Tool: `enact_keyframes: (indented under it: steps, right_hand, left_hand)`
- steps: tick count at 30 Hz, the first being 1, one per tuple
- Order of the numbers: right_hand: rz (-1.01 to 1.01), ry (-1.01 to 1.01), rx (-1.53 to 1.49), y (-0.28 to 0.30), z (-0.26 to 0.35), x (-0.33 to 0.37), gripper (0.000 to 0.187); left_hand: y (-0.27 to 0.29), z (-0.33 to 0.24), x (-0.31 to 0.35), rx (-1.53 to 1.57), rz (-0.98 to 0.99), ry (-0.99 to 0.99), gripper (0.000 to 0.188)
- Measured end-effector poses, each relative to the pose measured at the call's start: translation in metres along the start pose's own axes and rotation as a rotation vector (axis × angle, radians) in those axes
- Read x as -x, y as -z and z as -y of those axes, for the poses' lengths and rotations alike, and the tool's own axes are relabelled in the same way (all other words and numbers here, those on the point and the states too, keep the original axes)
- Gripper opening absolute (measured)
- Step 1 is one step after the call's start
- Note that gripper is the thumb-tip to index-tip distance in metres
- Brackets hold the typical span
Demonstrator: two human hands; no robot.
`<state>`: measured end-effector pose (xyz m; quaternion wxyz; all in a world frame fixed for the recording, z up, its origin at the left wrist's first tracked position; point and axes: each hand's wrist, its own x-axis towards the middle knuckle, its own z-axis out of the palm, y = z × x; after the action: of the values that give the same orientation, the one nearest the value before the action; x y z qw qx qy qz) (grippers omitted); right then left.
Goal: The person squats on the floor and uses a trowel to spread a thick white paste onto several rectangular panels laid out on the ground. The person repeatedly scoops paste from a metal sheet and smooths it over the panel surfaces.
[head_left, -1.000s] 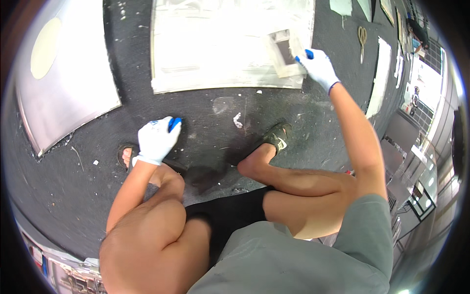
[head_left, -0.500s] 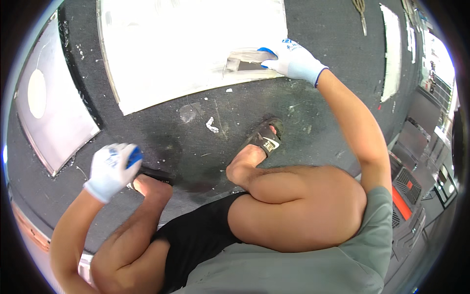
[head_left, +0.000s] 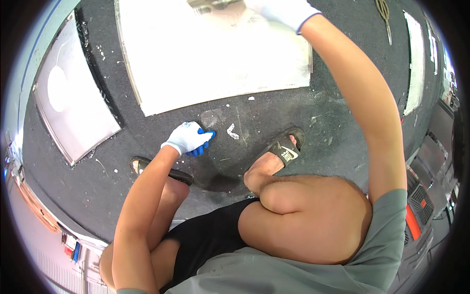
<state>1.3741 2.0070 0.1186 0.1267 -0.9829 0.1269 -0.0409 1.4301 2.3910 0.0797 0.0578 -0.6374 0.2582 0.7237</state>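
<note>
A large white panel (head_left: 215, 61) lies on the dark floor before me, coated in bright white. At the top edge of the picture my gloved right hand (head_left: 281, 11) grips a flat grey trowel (head_left: 215, 5) over the panel's far part; motion blurs it and the frame cuts off part of the tool. My left hand (head_left: 190, 138), in a white glove with blue fingertips, hangs between the panel's near edge and my left foot. Its fingers are loosely bent and apart, with nothing seen in them.
Another panel (head_left: 73, 98) with a pale oval lies to the left, and a narrow white panel (head_left: 415, 63) to the right. A looped-handled tool (head_left: 384, 17) rests at the upper right. White scraps (head_left: 232, 131) dot the floor near my sandal (head_left: 284, 149).
My right hand has carried the trowel from the panel's near right corner to its far part. My left hand has swung rightward, toward the panel's near edge. The view has shifted slightly.
</note>
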Motion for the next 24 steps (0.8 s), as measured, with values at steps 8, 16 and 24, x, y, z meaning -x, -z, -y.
enact_keyframes:
  steps: [8,16,24]
  right_hand:
    - [-0.005,0.279,0.144,-0.034,0.026,0.149,0.051]
    - [0.201,-0.613,-0.104,0.034,0.052,0.225,0.029]
    - [-0.043,-0.919,0.039,0.019,0.069,0.216,0.029]
  left_hand:
    - [0.003,-0.003,0.001,-0.031,0.025,-0.02,0.056]
    - [0.007,0.002,-0.003,-0.015,0.091,-0.032,0.055]
    - [0.006,0.009,-0.007,0.03,0.112,-0.082,0.053]
